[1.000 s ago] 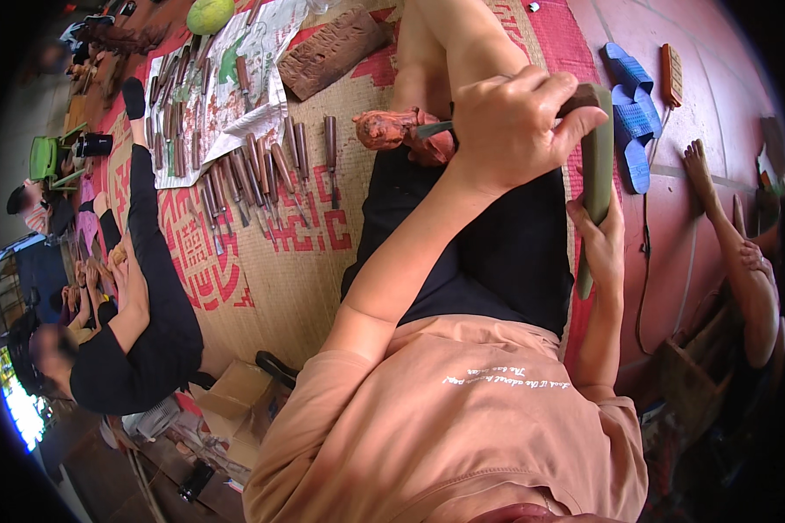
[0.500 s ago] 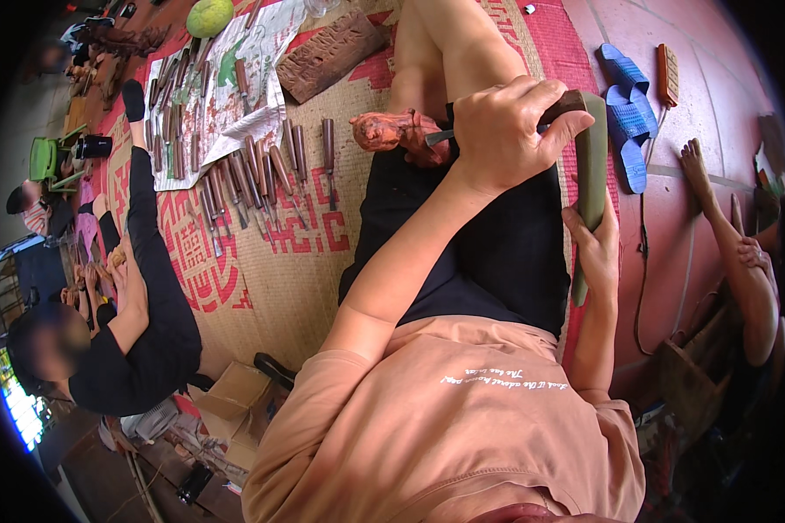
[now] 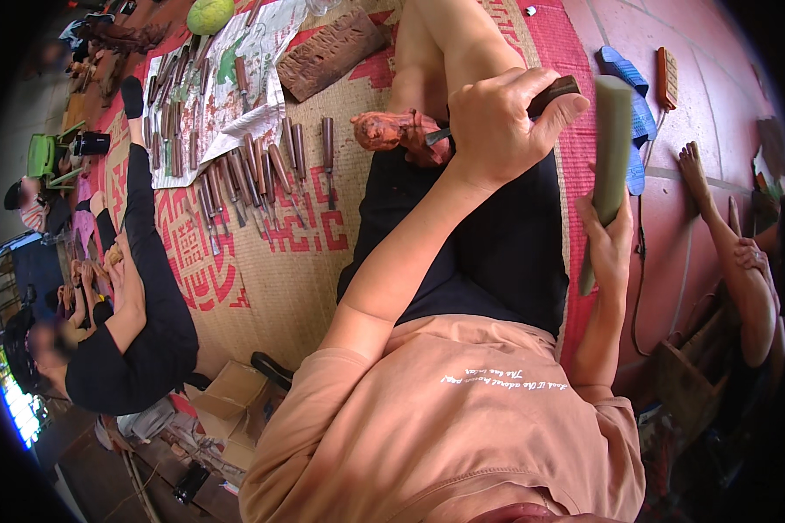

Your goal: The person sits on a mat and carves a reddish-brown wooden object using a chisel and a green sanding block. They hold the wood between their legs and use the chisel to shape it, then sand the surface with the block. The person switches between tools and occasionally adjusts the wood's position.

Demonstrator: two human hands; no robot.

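My left hand (image 3: pixel 501 131) is wrapped round a wood-carving chisel (image 3: pixel 556 94). Its dark handle sticks out past my thumb, and its metal blade meets a reddish carved wooden figure (image 3: pixel 401 135) resting by my crossed legs. Most of the chisel is hidden by my fingers. On the right, my right hand (image 3: pixel 608 240) grips a long green mallet (image 3: pixel 613 131) by its narrower lower part. The mallet stands roughly upright, a short gap to the right of the chisel's handle end, and looks slightly blurred.
Several chisels (image 3: pixel 262 170) lie on the patterned mat (image 3: pixel 314 288) and a stained white sheet (image 3: pixel 266 52) at far left. Near them is a carved wooden block (image 3: pixel 333 54). Blue slippers (image 3: pixel 641 113) and a power strip (image 3: pixel 667 77) lie right. A person in black (image 3: pixel 139 340) sits left.
The mallet has moved right, away from the chisel's handle end it was against, together with my right hand. My left hand, the chisel and the carved figure have hardly moved.
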